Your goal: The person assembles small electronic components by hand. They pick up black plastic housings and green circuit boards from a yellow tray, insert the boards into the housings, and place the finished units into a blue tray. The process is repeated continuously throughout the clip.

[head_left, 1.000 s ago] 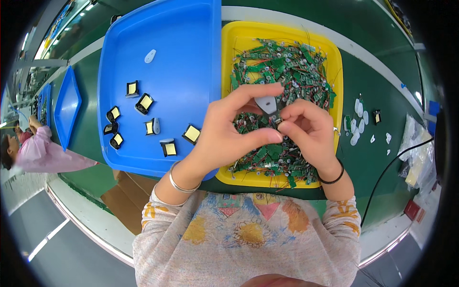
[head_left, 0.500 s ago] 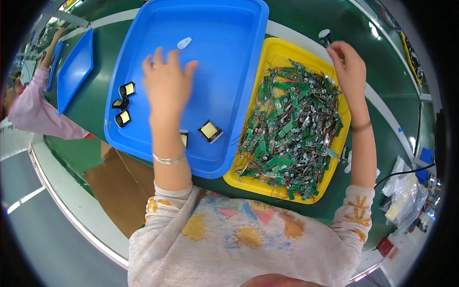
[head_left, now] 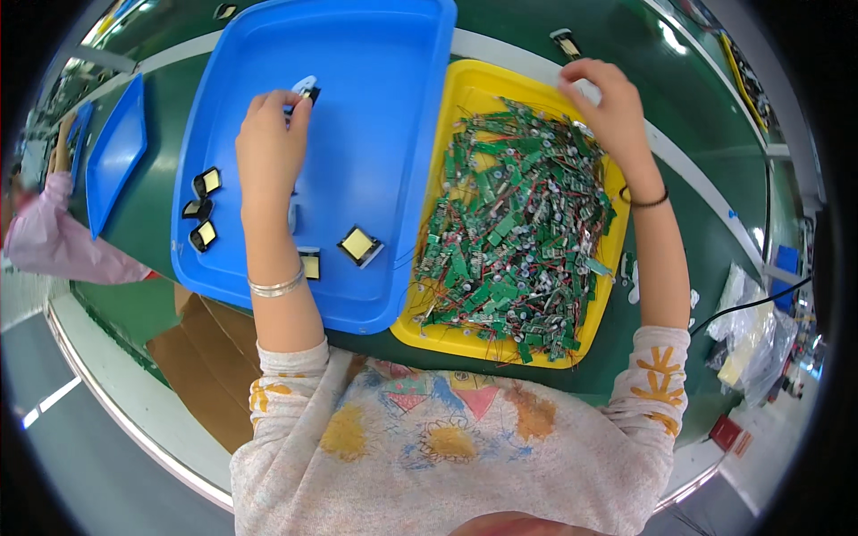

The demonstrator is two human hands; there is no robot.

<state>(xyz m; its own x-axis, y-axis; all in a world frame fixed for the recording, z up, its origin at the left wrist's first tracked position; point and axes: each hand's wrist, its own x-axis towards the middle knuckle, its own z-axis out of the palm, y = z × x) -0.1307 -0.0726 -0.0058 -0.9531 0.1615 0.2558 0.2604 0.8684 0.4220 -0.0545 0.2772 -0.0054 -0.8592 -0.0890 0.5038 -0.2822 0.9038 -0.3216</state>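
My left hand [head_left: 271,147] is over the far left part of a large blue tray [head_left: 192,116], closed in a pinch on a small black part [head_left: 311,94]. Right by its fingertips is a whitish oval piece [head_left: 306,82]. Several black casings with pale yellow squares, one of them a tilted casing [head_left: 359,245], lie in the tray nearer to me. My right hand [head_left: 615,112] is above the far right corner of a yellow tray [head_left: 460,80], thumb and forefinger curled together. What they hold, if anything, is too small to make out. Just beyond them lies a black casing [head_left: 564,43].
Green circuit boards [head_left: 518,223] with thin wires are heaped in the yellow tray. A smaller blue tray [head_left: 121,147] stands at the left near another person's pink sleeve [head_left: 71,228]. Plastic bags [head_left: 755,322] and a black cable [head_left: 746,308] are at the right.
My left hand has gone from spread fingers over the blue tray to a pinch on a small black part. My right hand stays by the black casing. The whole view has shifted.
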